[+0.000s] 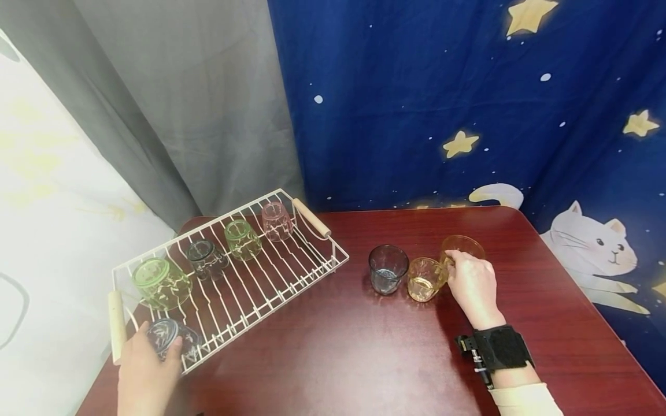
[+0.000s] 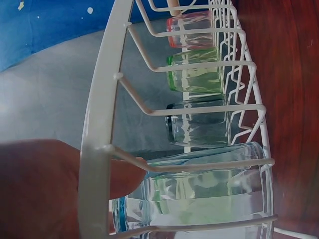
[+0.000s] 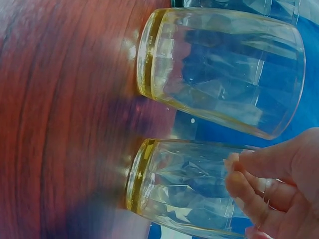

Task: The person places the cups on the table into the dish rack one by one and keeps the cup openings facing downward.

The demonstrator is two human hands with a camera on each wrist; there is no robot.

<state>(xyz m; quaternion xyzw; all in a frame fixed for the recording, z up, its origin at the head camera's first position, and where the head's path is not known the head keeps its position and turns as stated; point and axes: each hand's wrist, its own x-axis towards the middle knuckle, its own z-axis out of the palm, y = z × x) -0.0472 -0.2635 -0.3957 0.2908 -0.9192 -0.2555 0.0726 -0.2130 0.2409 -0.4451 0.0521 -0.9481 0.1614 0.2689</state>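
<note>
My left hand [image 1: 143, 370] holds a blue-tinted glass [image 1: 189, 344] by its base, upside down in the near left corner of the white wire rack [image 1: 260, 315]. In the left wrist view, the thumb lies on that blue glass [image 2: 199, 191] behind the rack's wires; the other fingers are mostly hidden. Over on the right, my right hand [image 1: 473, 283] pinches the rim of an upright yellow glass [image 3: 174, 184] on the table. Beside it stands a second yellow glass [image 1: 423, 283], and left of that a dark grey glass [image 1: 388, 271].
Upside down in the rack stand a large green glass [image 1: 163, 283], a dark grey glass [image 1: 208, 263], a smaller green glass [image 1: 243, 240] and a pink glass [image 1: 277, 222]. Wooden handles [image 1: 312, 218] top the rack's ends. Curtains [image 1: 390, 115] hang behind the reddish-brown table [image 1: 322, 358].
</note>
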